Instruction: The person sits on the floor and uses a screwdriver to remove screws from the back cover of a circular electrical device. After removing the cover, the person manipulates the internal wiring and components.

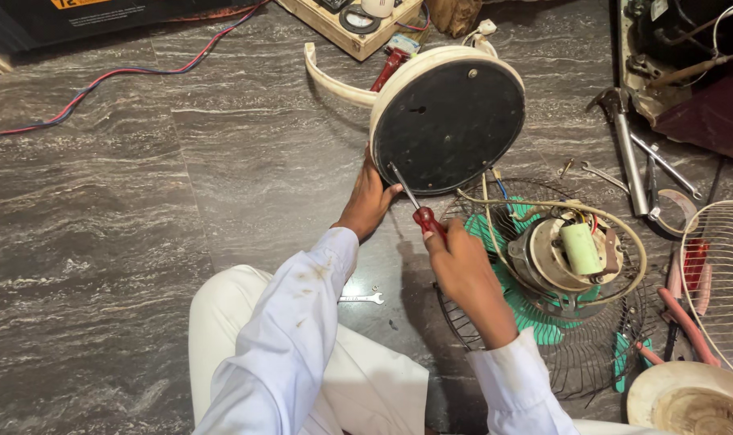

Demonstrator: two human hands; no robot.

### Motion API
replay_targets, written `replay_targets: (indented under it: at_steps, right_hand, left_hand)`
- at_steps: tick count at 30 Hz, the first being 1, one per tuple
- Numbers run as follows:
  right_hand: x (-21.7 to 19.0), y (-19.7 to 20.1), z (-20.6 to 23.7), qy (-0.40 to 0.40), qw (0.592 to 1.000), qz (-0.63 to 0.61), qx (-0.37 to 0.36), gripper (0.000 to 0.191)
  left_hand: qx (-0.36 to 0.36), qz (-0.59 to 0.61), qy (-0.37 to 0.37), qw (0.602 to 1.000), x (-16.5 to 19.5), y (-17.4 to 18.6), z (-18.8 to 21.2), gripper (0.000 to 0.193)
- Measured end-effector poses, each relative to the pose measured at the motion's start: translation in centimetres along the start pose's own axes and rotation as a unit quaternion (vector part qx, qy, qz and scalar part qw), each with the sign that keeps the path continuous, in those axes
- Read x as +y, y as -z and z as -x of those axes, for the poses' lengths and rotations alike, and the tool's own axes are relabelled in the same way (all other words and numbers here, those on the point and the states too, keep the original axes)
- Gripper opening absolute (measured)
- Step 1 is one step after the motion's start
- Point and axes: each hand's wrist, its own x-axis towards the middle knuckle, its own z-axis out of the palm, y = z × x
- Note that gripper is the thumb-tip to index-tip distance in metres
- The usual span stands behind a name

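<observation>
Sitting on a dark grey marbled stone floor, w/ a round cream fan base tipped on edge, flat black underside facing up. Left hand is bracing the base's lower rim, fingers wrapped on it. Right hand is gripping a red-handled screwdriver, thin metal tip touching the underside. Right of the base: wire grille, green blades & motor. Small spanner is lying below the base.

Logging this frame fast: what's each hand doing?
Left hand: closed, gripping the round fan base.
Right hand: closed on a red-handled screwdriver.
</observation>
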Motion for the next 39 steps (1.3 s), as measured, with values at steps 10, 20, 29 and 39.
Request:
replay_targets:
  at_steps: [10, 20, 29, 39]
  right_hand:
    - [0.5, -1.8, 0.1, 0.024, 0.999, 0.032, -0.022, 0.038]
    - [-0.4, -0.8, 0.4, 0.038, 0.999, 0.039, -0.005, 0.036]
    - [-0.6, -0.9, 0.6, 0.02, 0.998, 0.062, -0.013, 0.033]
    - [-0.1, -2.1, 0.6, 0.015, 0.998, 0.052, 0.02, 0.035]
  left_hand:
    - [0.005, -0.13, -0.019, 0.991, -0.5, -0.4, -0.3, 0.099]
    - [0.054, -0.164, -0.016, 0.985, 1.7, 0.6, -0.2, 0.087]
    - [0.074, -0.159, 0.012, 0.984, 2.9, 1.2, -0.2, 0.086]
    - [0.083, -0.166, -0.01, 0.983, 2.6, 0.5, -0.4, 0.072]
